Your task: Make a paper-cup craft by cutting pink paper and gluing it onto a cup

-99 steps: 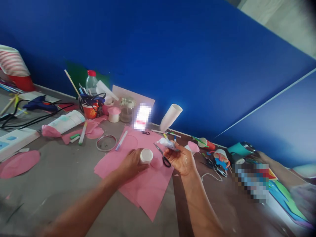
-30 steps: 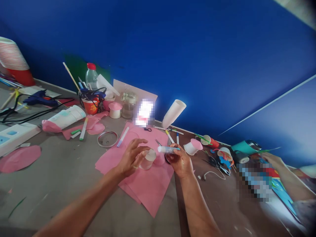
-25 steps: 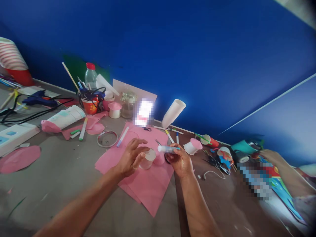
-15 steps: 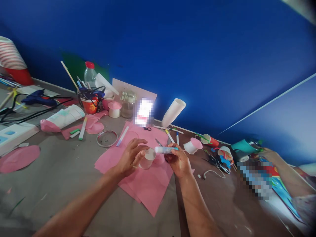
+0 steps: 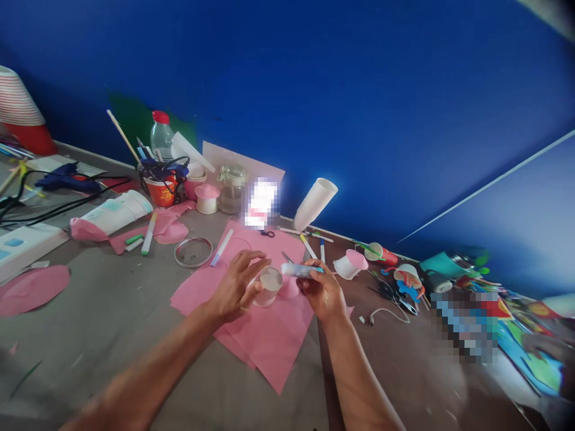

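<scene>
My right hand (image 5: 324, 293) grips a whitish glue tube (image 5: 296, 270) with a blue end, held level and pointing left. A small white paper cup (image 5: 268, 290) stands bottom-up on pink paper (image 5: 265, 335), just left of the tube. Beside the cup is my left hand (image 5: 238, 284), its fingers spread and curved, the thumb close to the cup's side; whether it touches cannot be made out. A silver pointed tip (image 5: 286, 257) shows behind the tube, the rest of it hidden by my right hand.
A pink-topped cup (image 5: 351, 264) stands to the right, near cables and a teal bottle (image 5: 442, 267). Markers (image 5: 222, 247), a metal ring lid (image 5: 193, 252), a glass jar (image 5: 232, 188) and a stack of cups (image 5: 315, 203) lie or stand behind. A blue wall (image 5: 359, 108) closes the back.
Another person's arm at the right has gone from view, uncovering colourful paper there. My left fingers have shifted slightly around the cup, showing more of its top. The right hand still holds the glue tube.
</scene>
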Motion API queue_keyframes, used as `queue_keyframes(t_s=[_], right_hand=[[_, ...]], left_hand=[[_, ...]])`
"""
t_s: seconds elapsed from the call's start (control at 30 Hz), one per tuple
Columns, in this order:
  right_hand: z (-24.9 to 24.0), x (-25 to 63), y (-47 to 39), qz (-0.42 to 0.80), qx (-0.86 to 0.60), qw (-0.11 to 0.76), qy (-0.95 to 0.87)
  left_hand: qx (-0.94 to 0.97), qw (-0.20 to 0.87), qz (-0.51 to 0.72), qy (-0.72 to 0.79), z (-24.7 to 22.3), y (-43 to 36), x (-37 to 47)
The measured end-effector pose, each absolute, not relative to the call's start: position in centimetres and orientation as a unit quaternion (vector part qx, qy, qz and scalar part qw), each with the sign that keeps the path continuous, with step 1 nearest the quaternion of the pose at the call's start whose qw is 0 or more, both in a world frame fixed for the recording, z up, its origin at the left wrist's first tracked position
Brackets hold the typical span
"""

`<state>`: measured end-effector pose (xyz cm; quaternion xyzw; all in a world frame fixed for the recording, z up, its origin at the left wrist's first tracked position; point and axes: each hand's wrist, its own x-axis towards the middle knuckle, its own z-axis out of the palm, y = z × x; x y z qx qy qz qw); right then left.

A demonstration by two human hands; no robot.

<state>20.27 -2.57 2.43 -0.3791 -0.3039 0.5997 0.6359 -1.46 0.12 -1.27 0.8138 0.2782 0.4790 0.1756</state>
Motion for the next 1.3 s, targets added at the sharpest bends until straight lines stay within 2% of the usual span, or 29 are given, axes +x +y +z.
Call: queue_keyframes(t_s=[0.6, 1.03, 1.3], right_hand=[[1.77, 19.48, -2.56, 0.622, -0.363, 0.618, -0.316], [1.58, 19.73, -2.28, 0.65, -0.348, 0.62, -0.267], [1.65, 19.28, -2.36, 0.649, -0.351, 0.622, -0.262]], left_hand=[[0.85, 0.123, 0.461, 0.222, -0.78, -0.27, -0.94], [0.84, 0.158, 0.455, 0.251, -1.09, -0.37, -1.05], [0.859, 0.116, 0.442, 0.23, -1.13, -0.38, -0.57]])
